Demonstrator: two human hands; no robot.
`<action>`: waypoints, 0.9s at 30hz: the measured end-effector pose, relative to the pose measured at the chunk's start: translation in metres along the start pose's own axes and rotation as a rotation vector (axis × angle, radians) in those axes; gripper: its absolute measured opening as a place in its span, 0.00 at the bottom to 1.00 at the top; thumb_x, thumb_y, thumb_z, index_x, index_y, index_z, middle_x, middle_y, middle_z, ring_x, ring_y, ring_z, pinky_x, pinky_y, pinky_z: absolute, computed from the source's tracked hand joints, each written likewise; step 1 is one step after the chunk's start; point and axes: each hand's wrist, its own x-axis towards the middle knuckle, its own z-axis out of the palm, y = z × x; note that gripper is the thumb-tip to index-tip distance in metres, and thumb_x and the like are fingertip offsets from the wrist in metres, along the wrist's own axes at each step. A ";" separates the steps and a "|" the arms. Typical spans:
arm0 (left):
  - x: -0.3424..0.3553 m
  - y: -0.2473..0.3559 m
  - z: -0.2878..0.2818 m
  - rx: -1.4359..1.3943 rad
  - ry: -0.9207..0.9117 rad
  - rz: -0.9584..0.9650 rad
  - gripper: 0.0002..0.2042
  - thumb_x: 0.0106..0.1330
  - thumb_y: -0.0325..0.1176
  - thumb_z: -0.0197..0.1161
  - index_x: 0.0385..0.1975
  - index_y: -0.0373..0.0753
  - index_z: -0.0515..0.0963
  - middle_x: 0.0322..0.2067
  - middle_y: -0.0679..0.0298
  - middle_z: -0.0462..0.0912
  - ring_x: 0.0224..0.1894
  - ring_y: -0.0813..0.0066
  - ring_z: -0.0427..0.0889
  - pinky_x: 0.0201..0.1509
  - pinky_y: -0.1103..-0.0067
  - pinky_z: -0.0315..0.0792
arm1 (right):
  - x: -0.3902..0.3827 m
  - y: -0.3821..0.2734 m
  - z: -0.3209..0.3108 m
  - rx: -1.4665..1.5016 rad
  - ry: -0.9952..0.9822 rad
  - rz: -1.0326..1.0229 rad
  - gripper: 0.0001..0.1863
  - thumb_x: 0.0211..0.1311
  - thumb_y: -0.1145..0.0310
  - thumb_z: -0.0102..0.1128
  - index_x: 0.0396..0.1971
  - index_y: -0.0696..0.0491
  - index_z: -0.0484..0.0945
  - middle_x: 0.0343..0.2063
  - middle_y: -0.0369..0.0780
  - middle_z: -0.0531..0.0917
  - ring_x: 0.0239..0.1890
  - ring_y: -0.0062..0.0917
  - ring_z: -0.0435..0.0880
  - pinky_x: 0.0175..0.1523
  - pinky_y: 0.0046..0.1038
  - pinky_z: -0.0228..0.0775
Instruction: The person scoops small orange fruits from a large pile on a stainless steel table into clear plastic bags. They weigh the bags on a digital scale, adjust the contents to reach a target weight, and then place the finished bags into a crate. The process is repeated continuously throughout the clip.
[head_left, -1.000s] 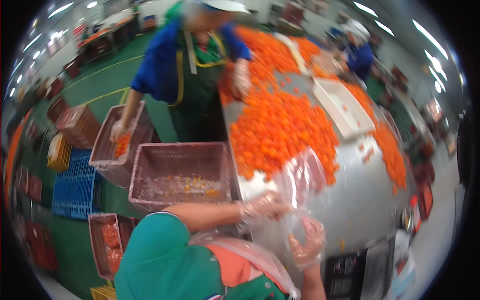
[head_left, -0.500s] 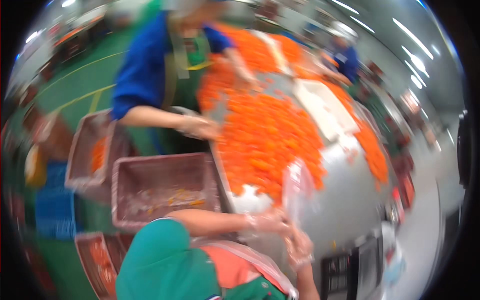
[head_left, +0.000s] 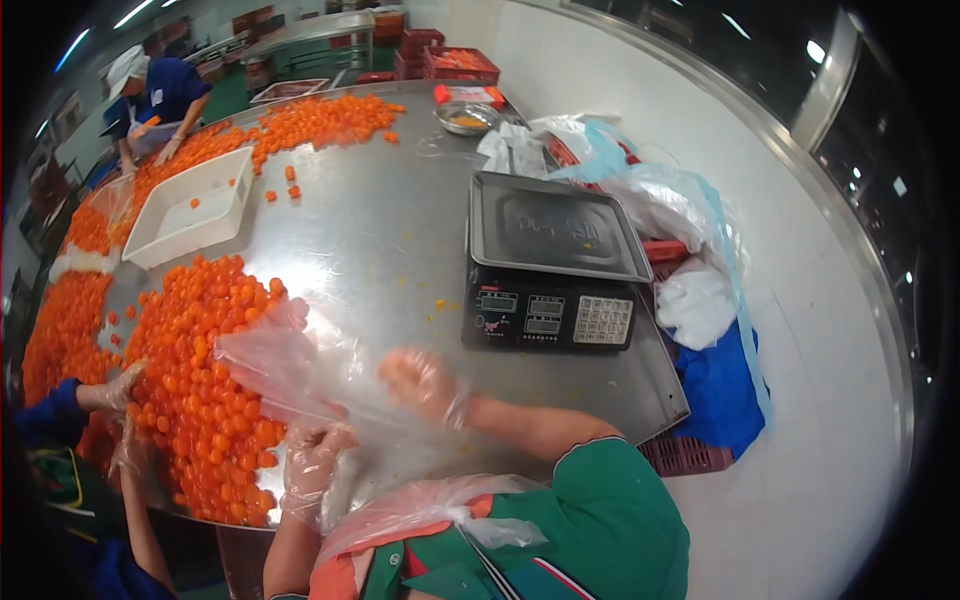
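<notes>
In my gloved left hand [head_left: 312, 460], the fingers are closed on the gathered end of a clear plastic bag [head_left: 275, 365]. The bag looks flat and stretches away over the table beside a heap of small glossy orange balls [head_left: 215, 370]. To its right, my gloved right hand [head_left: 420, 385] is raised over the bare metal, smeared by motion. Its fingers look bent, but whether they hold the bag's edge does not show.
A black digital scale [head_left: 550, 260] stands right of my hands on the metal table [head_left: 360, 220]. A white tray [head_left: 190, 210] lies among the orange balls. A co-worker's gloved hands [head_left: 125, 400] touch the heap at left. Plastic bags [head_left: 690, 300] hang beyond the right edge.
My view has swung to the right, bringing the scale and wall into sight. My hands were together at the bag's end; now the right one is apart from the left.
</notes>
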 end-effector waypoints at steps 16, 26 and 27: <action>-0.022 0.008 -0.033 -0.111 0.087 -0.194 0.09 0.65 0.33 0.57 0.28 0.34 0.80 0.31 0.64 0.81 0.30 0.81 0.78 0.34 0.81 0.72 | -0.065 0.038 -0.443 -1.685 0.534 0.172 0.13 0.59 0.72 0.49 0.43 0.54 0.78 0.40 0.47 0.82 0.44 0.47 0.79 0.49 0.43 0.70; -0.025 -0.003 -0.028 -0.047 0.000 -0.054 0.07 0.62 0.30 0.59 0.28 0.34 0.80 0.43 0.61 0.76 0.51 0.76 0.69 0.47 0.77 0.69 | -0.010 -0.066 -0.198 -1.568 0.607 -0.621 0.22 0.64 0.64 0.56 0.56 0.57 0.73 0.50 0.50 0.77 0.51 0.42 0.76 0.59 0.40 0.65; -0.025 -0.002 -0.026 0.021 -0.014 -0.055 0.07 0.62 0.31 0.59 0.29 0.35 0.81 0.43 0.60 0.78 0.50 0.75 0.72 0.47 0.76 0.70 | -0.003 -0.073 -0.138 -1.108 0.359 -0.550 0.18 0.63 0.68 0.57 0.52 0.57 0.76 0.46 0.49 0.79 0.48 0.42 0.77 0.57 0.39 0.67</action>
